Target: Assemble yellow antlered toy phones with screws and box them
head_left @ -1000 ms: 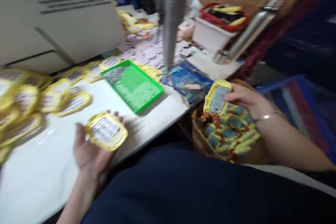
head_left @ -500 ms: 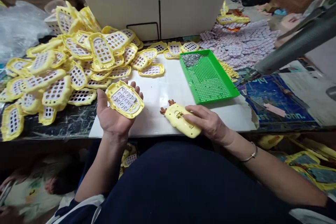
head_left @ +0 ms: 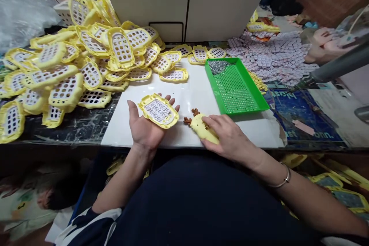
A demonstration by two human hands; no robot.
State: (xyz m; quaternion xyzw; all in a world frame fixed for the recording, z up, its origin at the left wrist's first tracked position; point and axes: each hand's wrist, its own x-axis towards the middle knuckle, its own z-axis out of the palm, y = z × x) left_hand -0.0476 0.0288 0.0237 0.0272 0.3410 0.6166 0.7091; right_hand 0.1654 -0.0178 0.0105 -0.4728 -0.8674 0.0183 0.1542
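My left hand [head_left: 148, 130] is palm up with its fingers stretched beneath a yellow toy phone front shell [head_left: 159, 111]. The shell's inner side faces up, with a pale keypad sheet inside it. To the right, my right hand [head_left: 227, 134] grips a yellow toy phone back shell [head_left: 201, 127] with its fingers over the top and thumb at the near edge. Two brown antlers [head_left: 191, 117] stick out at its far left end. That shell's outer face is up, partly hidden by my fingers, low over the white board [head_left: 184, 96]. The two shells are apart.
Many yellow front shells with perforated white plates [head_left: 92, 73] are heaped at left. A green tray [head_left: 245, 107] holds small metal screws [head_left: 218, 66]. Behind stands a large carton [head_left: 219, 15]. A grey tool arm [head_left: 340, 63] reaches in from the right, near piled white pieces [head_left: 271, 54].
My left hand has moved right with the front shell, closer to the back shell. My right hand now reaches further around the back shell, thumb at its near edge. The view has shifted slightly.
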